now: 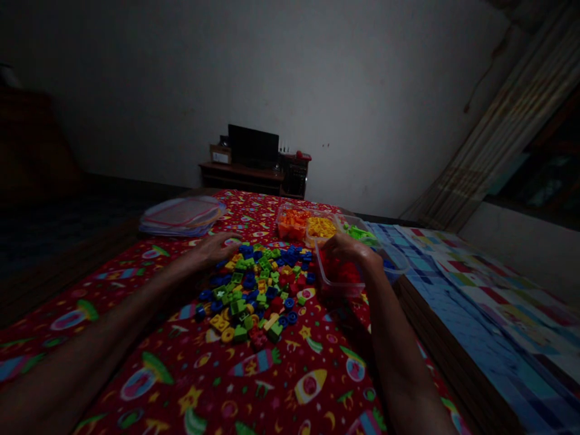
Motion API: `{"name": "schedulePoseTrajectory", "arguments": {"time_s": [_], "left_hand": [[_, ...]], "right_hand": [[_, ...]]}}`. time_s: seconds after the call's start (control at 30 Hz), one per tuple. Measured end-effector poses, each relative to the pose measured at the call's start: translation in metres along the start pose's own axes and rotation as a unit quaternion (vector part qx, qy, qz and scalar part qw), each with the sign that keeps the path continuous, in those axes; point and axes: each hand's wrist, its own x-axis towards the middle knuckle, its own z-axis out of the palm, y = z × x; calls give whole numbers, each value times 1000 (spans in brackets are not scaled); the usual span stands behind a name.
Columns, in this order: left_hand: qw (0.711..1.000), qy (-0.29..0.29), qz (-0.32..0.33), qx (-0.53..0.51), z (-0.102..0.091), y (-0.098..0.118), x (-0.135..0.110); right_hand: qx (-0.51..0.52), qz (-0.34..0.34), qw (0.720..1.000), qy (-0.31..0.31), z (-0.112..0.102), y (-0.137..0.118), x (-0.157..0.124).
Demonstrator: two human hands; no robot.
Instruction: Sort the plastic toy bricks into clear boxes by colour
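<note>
A mixed heap of green, blue, yellow and red toy building bricks (pixel 249 284) lies loose on the red patterned cloth. My left hand (pixel 215 249) rests at the heap's far left edge, thumb and fingers apart, with no brick visible in it. Over a clear plastic box (pixel 339 286) of red bricks (pixel 339 269), my right hand (pixel 348 248) reaches down from the right. Its fingertips are hidden and dark, so whether they grip a brick does not show.
Behind stand clear boxes of orange bricks (pixel 293 223), yellow bricks (pixel 321 228) and green bricks (pixel 359 234); blue bricks (pixel 388 264) show right of my wrist. Stacked lids (pixel 183 215) lie at left. A wooden edge (pixel 448 344) borders a blue checked sheet (pixel 475 338).
</note>
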Motion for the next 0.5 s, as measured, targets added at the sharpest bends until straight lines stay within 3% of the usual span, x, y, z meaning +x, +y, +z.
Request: {"name": "schedulePoseTrajectory", "arguments": {"time_s": [0.07, 0.13, 0.23, 0.33, 0.5], "left_hand": [[999, -31, -10, -12, 5, 4, -3], [998, -58, -7, -17, 12, 9, -6], [997, -79, 20, -14, 21, 20, -9], [995, -80, 55, -28, 27, 33, -11], [991, -72, 103, -47, 26, 42, -10]], "right_hand": [[-59, -13, 998, 33, 5, 3, 8], [-91, -28, 990, 106, 7, 3, 12], [-76, -73, 980, 168, 7, -9, 8], [-61, -128, 982, 127, 16, -33, 3], [-108, -243, 964, -5, 56, -69, 11]]}}
